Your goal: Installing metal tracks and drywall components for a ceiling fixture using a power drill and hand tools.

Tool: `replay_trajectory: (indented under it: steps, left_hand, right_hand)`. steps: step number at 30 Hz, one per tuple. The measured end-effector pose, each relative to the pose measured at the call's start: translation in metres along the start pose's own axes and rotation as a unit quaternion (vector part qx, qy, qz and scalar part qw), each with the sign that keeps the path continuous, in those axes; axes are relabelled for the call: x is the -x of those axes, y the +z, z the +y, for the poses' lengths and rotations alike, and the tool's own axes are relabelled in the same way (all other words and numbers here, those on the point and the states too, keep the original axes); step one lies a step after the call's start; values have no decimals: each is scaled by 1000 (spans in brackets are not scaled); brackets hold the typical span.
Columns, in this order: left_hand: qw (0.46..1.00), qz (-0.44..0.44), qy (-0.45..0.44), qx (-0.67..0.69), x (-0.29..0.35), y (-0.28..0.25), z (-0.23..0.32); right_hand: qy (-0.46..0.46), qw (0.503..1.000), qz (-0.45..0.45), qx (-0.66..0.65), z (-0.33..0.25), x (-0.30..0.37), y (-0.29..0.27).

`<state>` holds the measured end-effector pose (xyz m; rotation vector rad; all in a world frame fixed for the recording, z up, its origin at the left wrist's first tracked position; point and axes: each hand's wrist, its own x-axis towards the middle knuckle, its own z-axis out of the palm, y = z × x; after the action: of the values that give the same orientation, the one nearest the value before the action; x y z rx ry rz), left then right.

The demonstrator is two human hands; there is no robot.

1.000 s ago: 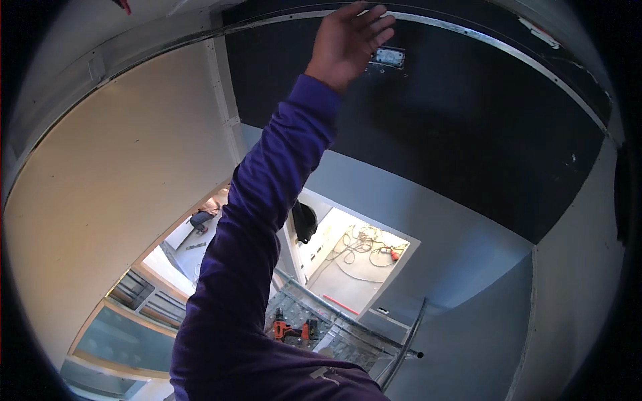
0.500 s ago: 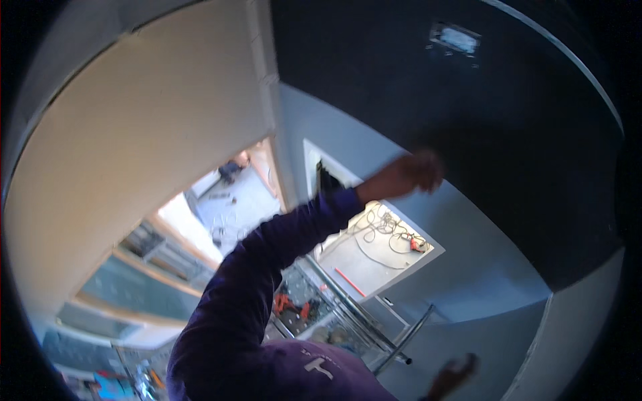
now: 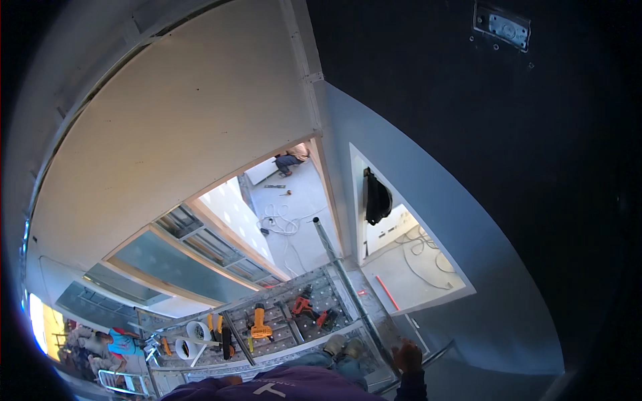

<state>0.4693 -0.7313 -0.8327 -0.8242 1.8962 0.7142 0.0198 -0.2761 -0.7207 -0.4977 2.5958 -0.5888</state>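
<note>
My right hand (image 3: 406, 357) is low in the view, its fingers loosely bent and slightly apart, with nothing visible in them. It appears just right of the scaffold's metal rail (image 3: 354, 294); whether it touches the rail I cannot tell. Of my left hand (image 3: 233, 379) only a sliver of skin shows at the edge of my purple top, its fingers hidden. My shoes (image 3: 343, 345) stand on the perforated scaffold platform (image 3: 281, 344). On it lie a yellow power tool (image 3: 259, 324), a red-and-black drill (image 3: 304, 309), white rolls (image 3: 198, 331) and yellow-handled tools (image 3: 215, 327).
A dark wall (image 3: 468, 120) with a recessed metal electrical box (image 3: 503, 28) rises at the right. At the left is a pale wall panel (image 3: 180, 113). Below, a crouching person (image 3: 292, 159) works beyond a doorway. Another person (image 3: 124, 343) is at lower left. Cables (image 3: 418, 247) and a red bar (image 3: 386, 293) lie on the floor.
My left arm, raised across the view toward the dark wall, has dropped to my body. My right hand has moved left and slightly up. The view has shifted, uncovering the platform's tools.
</note>
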Motion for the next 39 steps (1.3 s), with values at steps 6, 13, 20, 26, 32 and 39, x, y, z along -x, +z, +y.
replay_trajectory:
  steps: [6,13,20,26,32,39]
  left_hand:
    - [977,32,210,32,-32,3,222]
    - [963,0,265,-54,21,-37,379]
    - [970,43,241,8,27,-18,299]
    - [981,-21,168,-99,15,-19,318]
    - [951,33,302,64,-78,42,221]
    - [965,18,242,104,-54,32,229]
  right_hand:
    - [-3,1000,-19,-3,31,-34,71]
    - [-101,990,-91,25,39,6,80]
    - [-168,980,52,88,100,12,132]
    - [-69,991,53,-99,150,-1,194]
    - [-62,990,-124,-7,52,-2,105]
    - [26,990,-135,-36,2,-15,70]
